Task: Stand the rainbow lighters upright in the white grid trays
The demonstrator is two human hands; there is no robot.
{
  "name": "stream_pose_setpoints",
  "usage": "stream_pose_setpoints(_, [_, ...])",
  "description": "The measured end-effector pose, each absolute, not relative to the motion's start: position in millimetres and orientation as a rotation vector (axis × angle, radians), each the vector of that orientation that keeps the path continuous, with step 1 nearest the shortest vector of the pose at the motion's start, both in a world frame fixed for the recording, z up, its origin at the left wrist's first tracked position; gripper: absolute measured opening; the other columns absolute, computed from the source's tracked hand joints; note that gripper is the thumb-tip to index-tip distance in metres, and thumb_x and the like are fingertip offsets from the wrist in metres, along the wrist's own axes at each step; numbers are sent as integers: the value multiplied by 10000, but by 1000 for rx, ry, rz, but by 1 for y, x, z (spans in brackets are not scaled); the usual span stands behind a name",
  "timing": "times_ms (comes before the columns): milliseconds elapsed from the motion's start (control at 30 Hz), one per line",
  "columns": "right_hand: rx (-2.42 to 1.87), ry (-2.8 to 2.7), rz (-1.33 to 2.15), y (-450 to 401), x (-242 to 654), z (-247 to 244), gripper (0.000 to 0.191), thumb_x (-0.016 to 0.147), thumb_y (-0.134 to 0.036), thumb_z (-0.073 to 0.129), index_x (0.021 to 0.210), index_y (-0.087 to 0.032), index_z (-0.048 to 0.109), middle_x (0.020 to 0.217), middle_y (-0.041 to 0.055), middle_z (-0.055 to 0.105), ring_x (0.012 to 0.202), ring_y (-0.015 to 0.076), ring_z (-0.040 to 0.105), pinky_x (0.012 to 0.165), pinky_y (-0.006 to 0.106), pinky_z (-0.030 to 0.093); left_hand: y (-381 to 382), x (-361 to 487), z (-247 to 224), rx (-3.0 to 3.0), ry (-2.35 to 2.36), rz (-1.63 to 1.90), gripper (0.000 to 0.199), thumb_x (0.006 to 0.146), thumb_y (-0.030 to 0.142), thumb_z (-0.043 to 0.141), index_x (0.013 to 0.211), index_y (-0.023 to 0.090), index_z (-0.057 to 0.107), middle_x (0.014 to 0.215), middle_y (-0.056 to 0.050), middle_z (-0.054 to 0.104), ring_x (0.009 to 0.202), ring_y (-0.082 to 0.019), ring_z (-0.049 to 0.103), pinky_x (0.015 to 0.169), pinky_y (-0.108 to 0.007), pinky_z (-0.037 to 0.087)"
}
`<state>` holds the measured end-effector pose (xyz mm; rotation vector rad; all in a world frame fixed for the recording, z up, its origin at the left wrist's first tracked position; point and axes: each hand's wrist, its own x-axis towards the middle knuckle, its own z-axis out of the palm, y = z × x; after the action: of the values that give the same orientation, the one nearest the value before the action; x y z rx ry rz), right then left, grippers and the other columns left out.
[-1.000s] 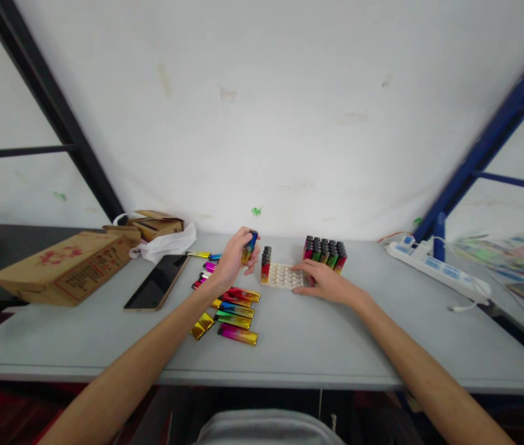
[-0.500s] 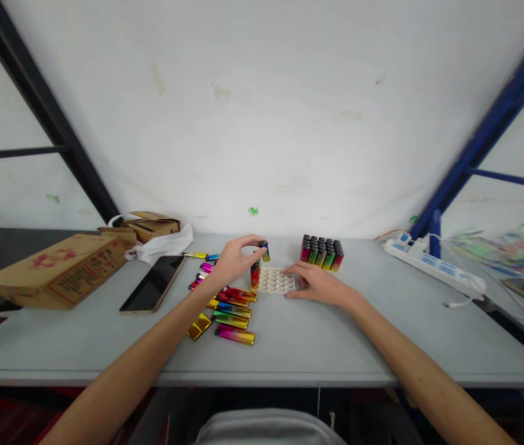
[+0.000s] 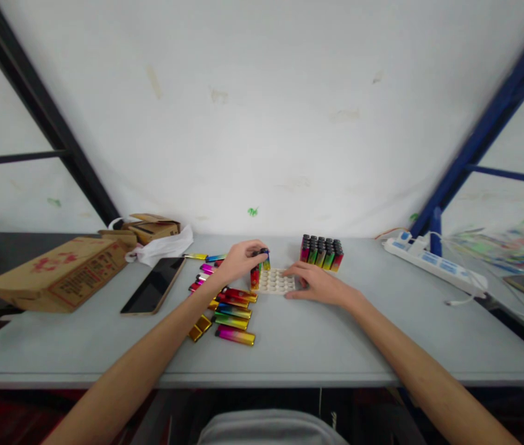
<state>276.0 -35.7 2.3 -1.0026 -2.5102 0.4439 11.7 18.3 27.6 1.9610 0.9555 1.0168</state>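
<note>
Between the fingertips of my left hand [image 3: 240, 262] is an upright lighter [image 3: 266, 259], blue above and yellow below, at the back left of a white tray [image 3: 277, 282] with rows of round hollows. A red lighter [image 3: 255, 279] stands in the tray's left column, and others behind it are partly hidden by my fingers. My right hand [image 3: 316, 283] grips the tray's right edge, thumb at the front and fingers at the back. Loose metallic lighters [image 3: 233, 311] in several colours lie left of the tray, some of them under my left forearm.
A block of upright lighters [image 3: 321, 253] stands behind my right hand. On the left are a phone [image 3: 154, 285], a white plastic bag [image 3: 164, 245] and cardboard boxes [image 3: 62, 272]. A white power strip [image 3: 435, 267] with cables lies at the right.
My left hand has lowered the blue and yellow lighter from above the tray to its back left part. My right hand stays at the tray's right edge.
</note>
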Motion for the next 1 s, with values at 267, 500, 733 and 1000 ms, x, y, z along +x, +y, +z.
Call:
stream_pose_setpoints(267, [-997,-2516,434,-35,277,1,524,936,-533,697,1323,-184,642,1112,93,637,836,188,612,785,314,512,13,5,36,2135,968,941,187,817,341,685,884,172,731,770,-36,721,666,-161,622,633,-249,495])
stream_pose_setpoints(500, [-999,-2514,432,-34,278,1,533,928,-529,707,1331,-187,643,1142,105,647,867,202,625,830,338,525,6,8,44,2273,1056,839,327,921,457,577,944,201,779,892,-51,783,774,-199,682,724,-272,522])
stream_pose_setpoints(733, [-989,-2509,452,-34,278,1,531,930,-518,708,1337,-184,642,1118,103,651,858,203,624,817,339,528,25,-30,51,2338,1316,797,433,935,454,486,1087,174,779,1061,-95,800,995,-256,732,933,-351,549])
stream_pose_setpoints(1000, [-1012,-2521,459,-35,278,4,538,934,-528,701,1344,-186,637,1151,107,653,886,207,626,839,344,523,54,-87,27,2597,1615,438,392,817,426,612,1033,156,798,1147,-186,765,1127,-353,688,1050,-440,484])
